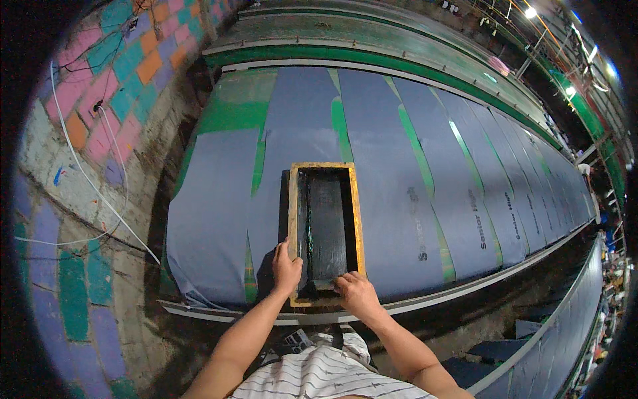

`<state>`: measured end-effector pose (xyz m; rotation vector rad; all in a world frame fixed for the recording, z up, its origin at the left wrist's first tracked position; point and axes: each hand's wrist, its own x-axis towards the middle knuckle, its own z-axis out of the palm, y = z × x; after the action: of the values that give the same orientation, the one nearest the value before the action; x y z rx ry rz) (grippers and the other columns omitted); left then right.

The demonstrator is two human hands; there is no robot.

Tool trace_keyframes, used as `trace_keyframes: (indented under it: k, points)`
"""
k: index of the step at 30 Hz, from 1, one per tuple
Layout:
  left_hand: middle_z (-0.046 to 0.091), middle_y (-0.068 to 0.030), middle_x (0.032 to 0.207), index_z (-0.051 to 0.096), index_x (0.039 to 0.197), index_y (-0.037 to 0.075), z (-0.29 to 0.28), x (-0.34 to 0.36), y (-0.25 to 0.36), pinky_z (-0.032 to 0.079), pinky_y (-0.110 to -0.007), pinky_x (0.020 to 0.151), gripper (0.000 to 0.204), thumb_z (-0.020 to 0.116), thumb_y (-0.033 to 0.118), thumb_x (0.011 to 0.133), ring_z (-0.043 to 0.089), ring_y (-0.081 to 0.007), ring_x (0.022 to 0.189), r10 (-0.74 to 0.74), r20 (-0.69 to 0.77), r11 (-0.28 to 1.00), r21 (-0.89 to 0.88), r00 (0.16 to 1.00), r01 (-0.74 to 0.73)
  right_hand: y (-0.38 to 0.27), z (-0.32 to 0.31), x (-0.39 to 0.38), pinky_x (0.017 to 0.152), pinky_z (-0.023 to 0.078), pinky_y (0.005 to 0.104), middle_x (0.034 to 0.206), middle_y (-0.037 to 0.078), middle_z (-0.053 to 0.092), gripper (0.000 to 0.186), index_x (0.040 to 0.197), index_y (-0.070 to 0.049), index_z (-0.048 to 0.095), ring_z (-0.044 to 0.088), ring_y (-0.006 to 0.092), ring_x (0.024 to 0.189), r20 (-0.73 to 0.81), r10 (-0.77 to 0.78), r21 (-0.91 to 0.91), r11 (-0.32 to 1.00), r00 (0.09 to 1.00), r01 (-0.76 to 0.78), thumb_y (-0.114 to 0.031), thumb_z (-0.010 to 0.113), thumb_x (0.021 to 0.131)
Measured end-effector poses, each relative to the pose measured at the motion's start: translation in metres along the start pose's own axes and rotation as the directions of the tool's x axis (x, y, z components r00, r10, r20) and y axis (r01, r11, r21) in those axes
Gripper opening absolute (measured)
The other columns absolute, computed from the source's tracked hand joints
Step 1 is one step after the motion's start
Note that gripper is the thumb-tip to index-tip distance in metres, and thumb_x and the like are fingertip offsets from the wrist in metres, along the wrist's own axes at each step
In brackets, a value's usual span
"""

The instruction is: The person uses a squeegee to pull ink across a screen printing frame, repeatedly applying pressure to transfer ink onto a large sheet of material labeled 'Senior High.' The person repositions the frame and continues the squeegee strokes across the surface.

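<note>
A screen printing frame (355,219) with yellowish wooden sides lies on a grey-blue fabric piece (382,173). Its inside is dark and wet with black ink (325,226). The fingers of my left hand (286,269) are closed round the frame's left side, toward the near end. Bent and closed, my right hand (355,291) is at the near right corner, with its fingertips inside the frame. What those fingers hold, if anything, is hidden beneath them.
Several fabric pieces, some with dark printed lettering (475,219), lie along a long green table (229,116). A metal rail (412,307) edges its near side. A painted brick wall (86,86) with a white cable (86,166) stands left. Another table (565,332) is at right.
</note>
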<state>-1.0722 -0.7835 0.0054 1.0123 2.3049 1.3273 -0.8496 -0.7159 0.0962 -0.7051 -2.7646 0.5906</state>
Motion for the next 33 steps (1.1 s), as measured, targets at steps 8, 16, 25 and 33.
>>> trace_keyframes:
  k: [8, 16, 25, 33]
  points:
    - [0.059, -0.0231, 0.126, 0.051, 0.134, -0.003, 0.003, 0.001, -0.004, 0.046, -0.047, 0.103, 0.06, 0.065, 0.0, 0.075, 0.057, -0.0428, 0.12, 0.008, -0.042, 1.0, 0.024, 0.999, -0.007, 0.007, 0.015, -0.024, 0.092, 0.052, 0.0431, 0.114, 0.014, 0.065, 0.04, 0.107, -0.002, 0.065, 0.06, 0.0341, 0.107, -0.007, -0.095, 0.009, 0.995, 0.995, 0.095, -0.007, 0.072, 0.068]
    - [0.058, -0.0233, 0.125, 0.052, 0.132, -0.003, 0.0, 0.003, -0.003, 0.046, -0.048, 0.101, 0.059, 0.065, 0.0, 0.075, 0.056, -0.0442, 0.12, -0.069, 0.009, 0.998, -0.007, 0.998, 0.069, 0.052, 0.025, 0.043, 0.094, 0.051, 0.0426, 0.117, 0.014, 0.064, 0.045, 0.113, -0.002, 0.064, 0.057, 0.0344, 0.107, -0.085, -0.218, -0.068, 0.975, 0.972, 0.212, -0.002, 0.069, 0.068]
    - [0.057, -0.0232, 0.125, 0.052, 0.131, -0.004, -0.008, 0.0, 0.01, 0.047, -0.047, 0.101, 0.058, 0.067, 0.0, 0.074, 0.056, -0.0445, 0.119, -0.055, 0.001, 0.998, 0.035, 0.999, 0.055, 0.109, 0.032, 0.193, 0.085, 0.051, 0.0434, 0.096, 0.013, 0.063, 0.026, 0.095, -0.002, 0.063, 0.058, 0.0345, 0.095, -0.238, -0.235, -0.155, 0.967, 0.942, 0.202, 0.001, 0.064, 0.069]
    - [0.058, -0.0229, 0.127, 0.052, 0.131, -0.003, -0.002, 0.002, 0.009, 0.048, -0.047, 0.102, 0.059, 0.069, 0.0, 0.074, 0.057, -0.0444, 0.12, -0.11, 0.03, 0.993, 0.05, 0.994, 0.108, 0.158, 0.032, 0.272, 0.09, 0.052, 0.0451, 0.1, 0.016, 0.066, 0.027, 0.096, -0.004, 0.064, 0.06, 0.0362, 0.102, -0.195, -0.155, -0.133, 0.982, 0.968, 0.131, -0.004, 0.071, 0.07]
